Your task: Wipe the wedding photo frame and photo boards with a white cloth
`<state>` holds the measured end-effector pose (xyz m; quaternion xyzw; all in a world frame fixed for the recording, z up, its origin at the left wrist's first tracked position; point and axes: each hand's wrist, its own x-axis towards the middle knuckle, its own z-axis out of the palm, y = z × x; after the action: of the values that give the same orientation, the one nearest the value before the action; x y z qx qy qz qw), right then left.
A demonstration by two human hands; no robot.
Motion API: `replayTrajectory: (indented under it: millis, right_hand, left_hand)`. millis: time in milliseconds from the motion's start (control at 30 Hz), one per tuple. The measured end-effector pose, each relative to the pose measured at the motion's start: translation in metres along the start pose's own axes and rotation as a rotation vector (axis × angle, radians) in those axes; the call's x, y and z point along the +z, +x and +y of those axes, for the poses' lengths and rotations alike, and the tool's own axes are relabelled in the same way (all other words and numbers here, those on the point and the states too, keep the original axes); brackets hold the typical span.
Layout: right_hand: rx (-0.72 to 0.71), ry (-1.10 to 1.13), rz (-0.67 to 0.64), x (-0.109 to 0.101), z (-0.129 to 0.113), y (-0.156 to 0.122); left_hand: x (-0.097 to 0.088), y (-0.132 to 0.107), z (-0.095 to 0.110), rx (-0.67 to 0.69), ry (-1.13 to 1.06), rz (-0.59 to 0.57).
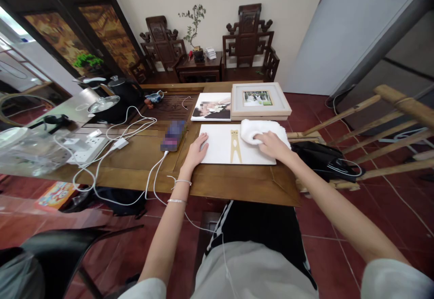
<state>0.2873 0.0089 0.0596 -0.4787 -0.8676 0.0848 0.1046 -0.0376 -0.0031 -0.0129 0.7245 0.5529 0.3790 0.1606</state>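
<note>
Head view: your right hand (273, 145) grips the white folded cloth (254, 132) on the white flat panel (220, 147); your left hand (196, 150) rests open, pinning its edge. Hard wiping may shift the panel toward the framed photograph (259, 100).

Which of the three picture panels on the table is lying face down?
The white panel nearest the person, under both hands: it shows a blank back with a wooden stand. The framed photo and the frameless print show their pictures.
</note>
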Motion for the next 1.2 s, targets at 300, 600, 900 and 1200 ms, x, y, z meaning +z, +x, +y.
replayTrajectory:
  millis: [300, 600, 900, 1200]
  right_hand:
    - [-0.307, 0.077, -0.001, 0.017, -0.018, -0.11]
    - [-0.161, -0.016, 0.008, 0.004, 0.008, -0.033]
    - [-0.016, 0.004, 0.087, 0.005, 0.038, 0.033]
    - [-0.189, 0.037, 0.059, 0.02, -0.002, -0.074]
  left_hand:
    - [-0.001, 0.0, 0.001, -0.003, 0.001, -0.007]
    - [-0.005, 0.0, 0.0, 0.039, 0.046, -0.061]
    - [-0.007, 0.0, -0.002, 0.041, 0.045, -0.064]
    - [-0.006, -0.001, -0.001, 0.031, 0.029, -0.057]
